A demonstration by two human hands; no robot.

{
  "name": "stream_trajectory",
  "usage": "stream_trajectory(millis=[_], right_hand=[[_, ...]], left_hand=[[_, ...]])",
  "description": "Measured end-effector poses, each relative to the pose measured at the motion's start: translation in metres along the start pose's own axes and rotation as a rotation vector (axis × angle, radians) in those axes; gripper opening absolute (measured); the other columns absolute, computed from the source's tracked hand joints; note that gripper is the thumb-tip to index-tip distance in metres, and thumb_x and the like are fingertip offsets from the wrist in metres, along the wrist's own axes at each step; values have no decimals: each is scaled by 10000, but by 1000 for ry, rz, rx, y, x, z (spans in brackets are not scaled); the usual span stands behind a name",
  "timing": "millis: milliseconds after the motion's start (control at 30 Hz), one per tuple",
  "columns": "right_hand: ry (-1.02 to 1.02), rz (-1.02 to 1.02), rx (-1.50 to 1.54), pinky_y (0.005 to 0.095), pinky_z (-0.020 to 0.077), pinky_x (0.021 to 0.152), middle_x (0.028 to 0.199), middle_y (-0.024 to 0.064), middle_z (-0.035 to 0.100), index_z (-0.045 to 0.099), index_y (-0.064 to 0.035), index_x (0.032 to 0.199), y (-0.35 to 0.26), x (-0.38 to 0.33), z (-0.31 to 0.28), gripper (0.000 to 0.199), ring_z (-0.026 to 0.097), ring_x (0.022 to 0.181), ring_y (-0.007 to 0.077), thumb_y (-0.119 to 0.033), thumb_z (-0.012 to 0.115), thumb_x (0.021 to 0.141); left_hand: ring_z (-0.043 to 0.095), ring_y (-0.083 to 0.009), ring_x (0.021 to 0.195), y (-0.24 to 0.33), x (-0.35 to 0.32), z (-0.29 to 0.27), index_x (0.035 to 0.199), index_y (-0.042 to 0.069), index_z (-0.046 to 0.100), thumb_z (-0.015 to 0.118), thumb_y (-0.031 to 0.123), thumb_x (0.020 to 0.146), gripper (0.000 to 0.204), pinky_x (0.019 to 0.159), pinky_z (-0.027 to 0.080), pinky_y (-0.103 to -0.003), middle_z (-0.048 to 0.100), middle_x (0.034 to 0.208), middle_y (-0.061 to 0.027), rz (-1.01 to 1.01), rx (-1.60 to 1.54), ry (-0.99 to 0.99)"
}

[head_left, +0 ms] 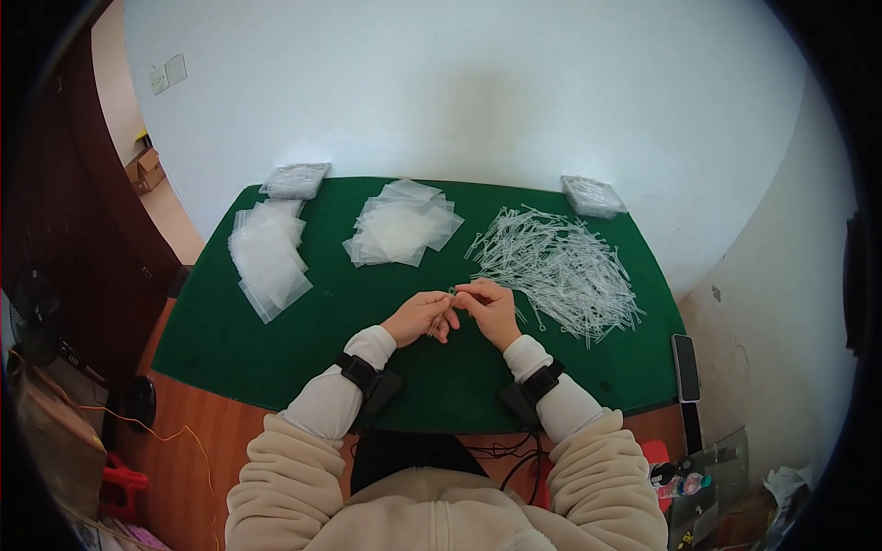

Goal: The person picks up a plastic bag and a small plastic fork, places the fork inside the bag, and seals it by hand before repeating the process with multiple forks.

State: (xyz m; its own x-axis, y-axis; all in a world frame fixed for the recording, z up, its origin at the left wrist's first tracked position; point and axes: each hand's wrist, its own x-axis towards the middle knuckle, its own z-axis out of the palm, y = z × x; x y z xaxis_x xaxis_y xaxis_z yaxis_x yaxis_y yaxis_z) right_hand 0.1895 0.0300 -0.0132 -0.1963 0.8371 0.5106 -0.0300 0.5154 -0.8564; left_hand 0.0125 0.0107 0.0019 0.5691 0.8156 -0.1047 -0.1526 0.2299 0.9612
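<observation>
Centre frame: left hand (421,317) and right hand (490,310) pinched together on thin clear plastic stick (451,292) | right: loose stick pile (560,262) | upper left: clear bags (268,254)

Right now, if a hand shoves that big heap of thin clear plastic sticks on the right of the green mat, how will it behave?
The sticks look thin and light, so they would probably scatter rather than move as one. They lie crisscrossed, so some may snag and drag their neighbours. The green mat looks felt-like, so they likely won't slide far.

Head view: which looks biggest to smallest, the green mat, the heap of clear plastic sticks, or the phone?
1. Green mat, by far the largest.
2. Heap of clear plastic sticks.
3. Phone, at the mat's right edge.
</observation>
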Motion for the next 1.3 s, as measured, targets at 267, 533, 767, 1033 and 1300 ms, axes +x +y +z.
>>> stream_trajectory(millis=[267,533,767,1033,1300], right_hand=[[3,31,35,202,483,598,794,39,613,643,19,914,0,-1,2,128,590,672,91,9,634,787],[-13,99,58,202,487,611,770,21,620,637,8,876,-1,-2,1,89,597,673,86,-4,644,787],[-46,-52,-44,222,459,569,758,33,604,640,11,935,3,0,-2,149,563,639,91,-2,635,786],[36,-107,-534,333,449,723,896,92,600,621,-46,1039,-2,6,-17,298,571,839,230,-151,654,763],[12,-102,-1302,413,410,781,894,64,567,634,-82,913,3,1,-28,211,535,887,268,-192,646,734]], left_hand=[[454,-72,533,-2,2,-2,999,38,537,375,233,965,255,495,394,-206,573,792,-46,74,114,-68],[373,-55,525,-1,1,-2,941,54,531,390,226,961,223,468,325,-200,536,759,-20,24,70,-84],[302,-39,515,-2,1,-1,947,72,526,387,235,962,215,459,239,-185,458,706,24,-10,17,-41],[283,-49,497,2,3,1,989,57,533,398,207,949,205,447,230,-191,397,643,22,132,-32,129],[286,-50,498,0,4,-5,1049,38,521,377,216,965,243,452,238,-192,400,643,16,294,-127,300]])
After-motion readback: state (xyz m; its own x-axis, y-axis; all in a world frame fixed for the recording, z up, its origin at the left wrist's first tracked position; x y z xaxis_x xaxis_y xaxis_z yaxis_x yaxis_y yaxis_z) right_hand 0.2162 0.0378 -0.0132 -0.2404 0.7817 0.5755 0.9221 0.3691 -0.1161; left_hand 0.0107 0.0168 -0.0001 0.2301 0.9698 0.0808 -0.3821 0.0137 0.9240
